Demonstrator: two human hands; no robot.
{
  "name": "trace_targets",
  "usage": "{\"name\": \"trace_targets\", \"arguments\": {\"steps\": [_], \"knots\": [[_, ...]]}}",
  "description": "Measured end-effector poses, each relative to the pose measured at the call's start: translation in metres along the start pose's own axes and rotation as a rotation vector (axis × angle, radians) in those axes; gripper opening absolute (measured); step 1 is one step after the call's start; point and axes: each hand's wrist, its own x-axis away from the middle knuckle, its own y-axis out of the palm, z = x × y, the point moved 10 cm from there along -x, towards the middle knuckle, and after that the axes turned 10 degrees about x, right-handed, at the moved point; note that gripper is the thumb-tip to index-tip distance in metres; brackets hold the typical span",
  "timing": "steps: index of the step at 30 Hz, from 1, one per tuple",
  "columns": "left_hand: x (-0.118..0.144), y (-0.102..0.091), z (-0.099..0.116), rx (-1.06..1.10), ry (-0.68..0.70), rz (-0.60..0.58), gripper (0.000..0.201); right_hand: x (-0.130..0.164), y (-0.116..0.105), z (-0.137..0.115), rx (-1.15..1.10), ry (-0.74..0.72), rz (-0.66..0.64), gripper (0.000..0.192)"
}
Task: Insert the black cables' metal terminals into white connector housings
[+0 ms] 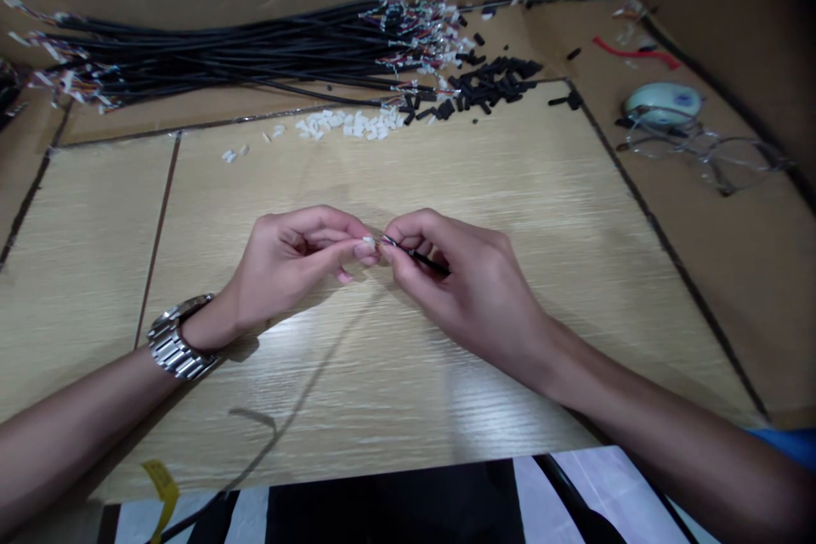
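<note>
My left hand (299,259), with a metal watch (183,338) on its wrist, pinches a small white connector (368,241) between thumb and fingertips. Just to its right, my right hand (456,268) grips the end of a black cable (428,262) between thumb and index finger. Fine wires at the cable's tip reach toward the connector, but whether they sit inside it is too small to tell. Both hands hover over the middle of the wood-grain table (561,212), fingertips almost touching.
A bundle of black cables (248,51) with bare coloured wire ends lies along the back. Before it are loose white connectors (357,124) and black sleeves (490,83). Glasses (733,157), a pale rounded object (663,104) and a red strip (637,53) lie right. A yellow tag (162,489) hangs at the front edge.
</note>
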Motion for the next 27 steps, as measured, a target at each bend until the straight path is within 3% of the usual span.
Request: {"name": "trace_targets", "arguments": {"steps": [4,10,27], "knots": [[-0.001,0.002,-0.003,0.017,-0.016,-0.011,0.013,-0.001,-0.003,0.001,0.023,-0.016,0.029,0.005],[-0.001,0.008,0.003,0.010,0.068,-0.060,0.015,-0.002,0.000,0.005,0.041,-0.015,0.019,0.005],[-0.001,0.001,0.006,-0.050,0.088,0.004,0.011,-0.003,-0.002,0.005,-0.004,0.008,0.025,0.002]]}}
